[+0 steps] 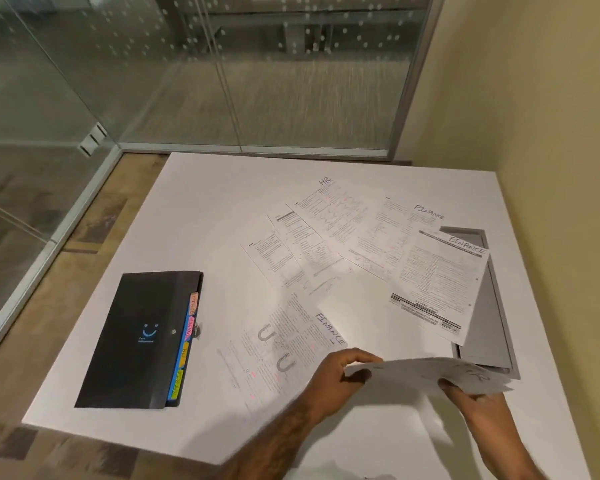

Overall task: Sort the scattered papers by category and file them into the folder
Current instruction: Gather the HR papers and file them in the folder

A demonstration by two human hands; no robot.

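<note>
Grip: left hand [340,379] and right hand [478,407] pinch HR paper [420,375] by opposite edges; light, floppy, will sag between grips.

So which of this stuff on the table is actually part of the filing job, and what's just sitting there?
Part of the job: black folder with coloured tabs; loose FINANCE papers; HR paper; held sheet, gripped by left hand and right hand.
Just there: grey hatch in the table; glass wall.
</note>
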